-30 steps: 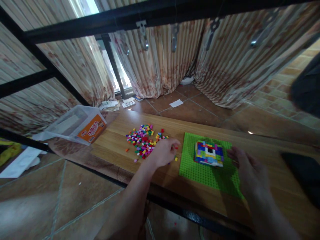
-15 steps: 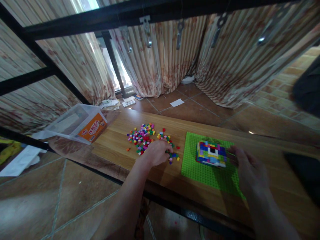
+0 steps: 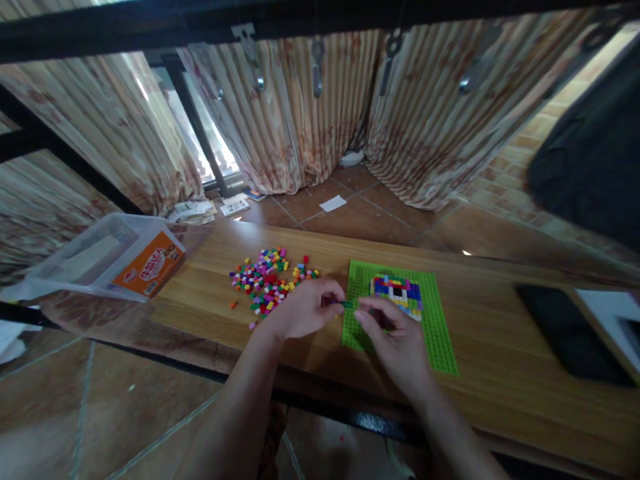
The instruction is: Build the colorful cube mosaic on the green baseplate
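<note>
My left hand pinches a small dark green toy brick between thumb and fingertips, over the left edge of the green baseplate. Close by on the right, the fingertips of my right hand are pressed together; whatever is between them is too small to make out. Behind my right hand a block built of many-coloured bricks sits on the baseplate, its lower front partly covered by the hand. Left of my left hand lies a loose pile of coloured bricks.
A clear plastic box with an orange label stands at the table's left end. On the right lie a black flat device and a white sheet. A dark frame bar with hanging metal hooks crosses above the table.
My left hand has come up from the brick pile with a green brick. My right hand has moved left from the baseplate's right side to meet it. The view has swung right.
</note>
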`<state>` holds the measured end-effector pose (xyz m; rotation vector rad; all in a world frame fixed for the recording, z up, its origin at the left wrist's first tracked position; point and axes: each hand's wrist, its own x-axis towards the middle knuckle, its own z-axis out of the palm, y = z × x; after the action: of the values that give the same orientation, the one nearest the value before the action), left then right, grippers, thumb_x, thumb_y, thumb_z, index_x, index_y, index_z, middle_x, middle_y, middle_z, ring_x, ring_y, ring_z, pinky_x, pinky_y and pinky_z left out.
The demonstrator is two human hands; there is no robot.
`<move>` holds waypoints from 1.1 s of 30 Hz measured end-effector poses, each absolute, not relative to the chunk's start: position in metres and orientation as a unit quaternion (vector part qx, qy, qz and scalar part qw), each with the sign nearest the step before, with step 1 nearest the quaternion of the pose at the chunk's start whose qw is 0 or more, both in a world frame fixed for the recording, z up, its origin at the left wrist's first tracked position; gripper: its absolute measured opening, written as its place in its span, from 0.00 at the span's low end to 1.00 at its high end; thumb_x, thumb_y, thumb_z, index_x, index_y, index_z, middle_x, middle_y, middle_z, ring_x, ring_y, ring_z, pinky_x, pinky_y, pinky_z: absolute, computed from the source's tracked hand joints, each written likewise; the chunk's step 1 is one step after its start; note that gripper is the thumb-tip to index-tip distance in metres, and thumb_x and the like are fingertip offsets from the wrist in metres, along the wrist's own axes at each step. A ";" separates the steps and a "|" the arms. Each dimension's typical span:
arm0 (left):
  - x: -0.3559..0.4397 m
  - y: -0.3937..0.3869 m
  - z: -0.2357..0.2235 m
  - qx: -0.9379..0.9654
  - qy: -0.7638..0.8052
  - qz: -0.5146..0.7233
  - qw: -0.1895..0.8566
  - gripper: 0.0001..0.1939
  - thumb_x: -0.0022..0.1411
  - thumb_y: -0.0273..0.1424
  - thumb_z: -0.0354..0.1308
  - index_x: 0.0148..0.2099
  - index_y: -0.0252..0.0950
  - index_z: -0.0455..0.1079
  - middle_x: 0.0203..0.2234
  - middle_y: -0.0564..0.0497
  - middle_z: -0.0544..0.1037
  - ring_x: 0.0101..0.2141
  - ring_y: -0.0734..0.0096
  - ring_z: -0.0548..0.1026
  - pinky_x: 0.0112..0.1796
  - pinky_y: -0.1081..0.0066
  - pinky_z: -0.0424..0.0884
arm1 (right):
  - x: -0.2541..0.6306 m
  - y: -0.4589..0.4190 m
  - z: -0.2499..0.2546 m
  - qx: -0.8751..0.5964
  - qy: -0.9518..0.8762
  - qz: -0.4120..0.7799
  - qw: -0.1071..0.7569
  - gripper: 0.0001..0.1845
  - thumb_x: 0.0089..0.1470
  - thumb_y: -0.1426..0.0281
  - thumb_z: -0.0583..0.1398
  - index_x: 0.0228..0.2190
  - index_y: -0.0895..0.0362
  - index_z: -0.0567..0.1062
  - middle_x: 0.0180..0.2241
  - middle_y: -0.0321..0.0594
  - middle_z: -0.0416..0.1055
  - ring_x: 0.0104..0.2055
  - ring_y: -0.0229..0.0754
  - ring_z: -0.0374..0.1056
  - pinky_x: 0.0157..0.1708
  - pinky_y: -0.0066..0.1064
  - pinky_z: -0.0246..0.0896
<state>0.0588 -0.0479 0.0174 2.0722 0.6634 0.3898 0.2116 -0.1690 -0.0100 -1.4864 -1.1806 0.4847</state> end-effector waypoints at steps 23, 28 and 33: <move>0.018 -0.023 0.013 0.872 0.356 0.078 0.327 0.05 0.53 0.23 0.57 0.28 0.32 0.73 0.22 0.53 0.75 0.25 0.74 0.70 0.28 0.76 0.62 | 0.193 -0.157 -0.038 -0.683 -0.565 0.205 0.415 0.08 0.56 0.69 0.58 0.33 0.54 0.79 0.33 0.41 0.78 0.35 0.44 0.73 0.38 0.35 0.64; 0.020 -0.027 0.010 0.871 0.393 0.048 0.291 0.07 0.50 0.22 0.56 0.29 0.33 0.75 0.23 0.52 0.77 0.26 0.72 0.73 0.28 0.75 0.64 | 0.188 -0.153 -0.039 -0.701 -0.608 0.150 0.341 0.08 0.57 0.71 0.57 0.34 0.53 0.78 0.35 0.41 0.77 0.37 0.44 0.73 0.39 0.34 0.63; 0.020 -0.030 0.012 0.873 0.401 0.050 0.273 0.09 0.49 0.22 0.56 0.32 0.35 0.77 0.24 0.52 0.78 0.27 0.70 0.74 0.28 0.74 0.65 | 0.188 -0.151 -0.040 -0.706 -0.608 0.144 0.334 0.07 0.55 0.69 0.60 0.36 0.53 0.78 0.35 0.39 0.78 0.34 0.43 0.73 0.36 0.35 0.64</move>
<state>0.0205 -0.0296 0.0119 2.3495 1.0789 0.1333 0.1884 -0.1515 -0.0401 -1.8420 -1.5868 0.3769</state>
